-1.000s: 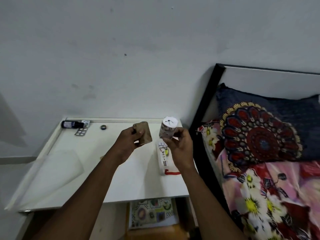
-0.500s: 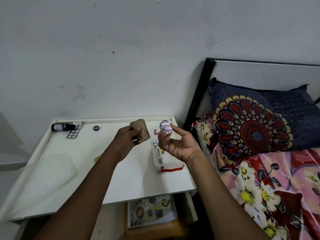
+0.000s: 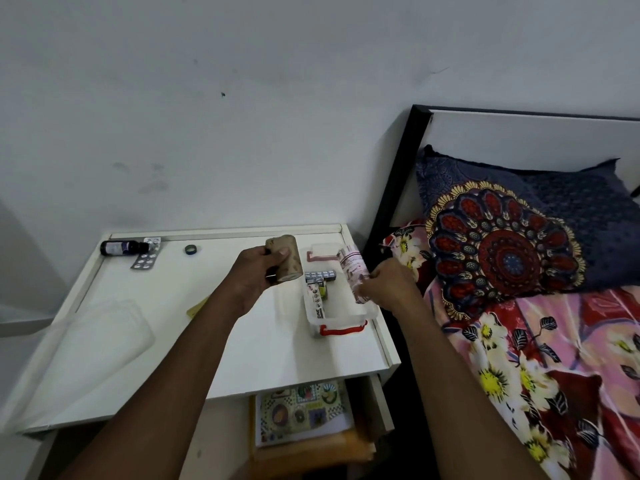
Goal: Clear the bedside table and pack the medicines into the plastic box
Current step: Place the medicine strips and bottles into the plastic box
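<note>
My left hand (image 3: 258, 277) grips a tan bandage roll (image 3: 286, 263) above the middle of the white bedside table (image 3: 214, 341). My right hand (image 3: 388, 284) holds a white roll with red print (image 3: 353, 271), tilted and lying low over the clear plastic box (image 3: 346, 315) with red handles at the table's right side. Inside the box lie a blister strip (image 3: 320, 275) and a tube carton (image 3: 316, 299). A dark medicine bottle (image 3: 123, 247) lies on its side at the far left corner beside a silver blister pack (image 3: 145, 261). A small dark cap (image 3: 189, 249) sits near them.
The clear box lid (image 3: 100, 337) lies on the table's near left part. A yellowish slip (image 3: 199, 304) pokes out beside my left forearm. Below the table, a shelf holds a patterned book (image 3: 301, 414). The bed (image 3: 554, 341) with a dark pillow stands close on the right.
My right hand turned the white roll over and lowered it from upright above the table down into the plastic box. My left hand kept the tan roll almost still.
</note>
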`<state>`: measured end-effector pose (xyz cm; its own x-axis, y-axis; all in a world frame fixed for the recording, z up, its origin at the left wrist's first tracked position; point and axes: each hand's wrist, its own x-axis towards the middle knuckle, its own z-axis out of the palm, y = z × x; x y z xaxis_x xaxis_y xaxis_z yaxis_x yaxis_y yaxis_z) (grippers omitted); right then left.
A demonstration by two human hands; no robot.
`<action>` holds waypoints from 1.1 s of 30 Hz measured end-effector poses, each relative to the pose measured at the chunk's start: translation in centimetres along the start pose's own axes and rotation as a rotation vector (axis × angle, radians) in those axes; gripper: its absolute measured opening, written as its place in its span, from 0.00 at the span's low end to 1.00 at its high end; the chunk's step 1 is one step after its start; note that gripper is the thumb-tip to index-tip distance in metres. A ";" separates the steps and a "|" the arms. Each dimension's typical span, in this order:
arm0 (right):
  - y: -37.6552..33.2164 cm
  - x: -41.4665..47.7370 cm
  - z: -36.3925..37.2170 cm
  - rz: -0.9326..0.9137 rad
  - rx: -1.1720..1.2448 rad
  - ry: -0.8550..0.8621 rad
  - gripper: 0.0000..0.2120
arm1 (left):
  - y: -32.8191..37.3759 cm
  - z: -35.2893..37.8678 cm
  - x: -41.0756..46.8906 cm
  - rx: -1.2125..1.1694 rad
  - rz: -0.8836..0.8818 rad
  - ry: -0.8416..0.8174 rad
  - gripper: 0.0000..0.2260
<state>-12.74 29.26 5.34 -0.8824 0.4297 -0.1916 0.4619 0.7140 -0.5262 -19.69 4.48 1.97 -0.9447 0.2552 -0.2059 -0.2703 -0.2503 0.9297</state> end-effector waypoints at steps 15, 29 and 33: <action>-2.9 0.4 6.6 -0.199 -0.506 0.257 0.08 | -0.3 1.2 1.0 0.029 -0.007 0.015 0.08; -2.3 0.0 2.0 -0.268 0.761 -0.094 0.11 | -0.5 4.5 0.7 0.123 0.079 0.002 0.15; -1.0 0.0 1.7 -0.286 0.808 -0.088 0.15 | -1.4 6.9 1.2 0.241 0.106 0.013 0.15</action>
<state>-13.38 27.63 4.43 -0.9742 0.2254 -0.0079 0.0454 0.1617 -0.9858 -19.21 11.53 2.56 -0.9681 0.2271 -0.1063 -0.1194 -0.0449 0.9918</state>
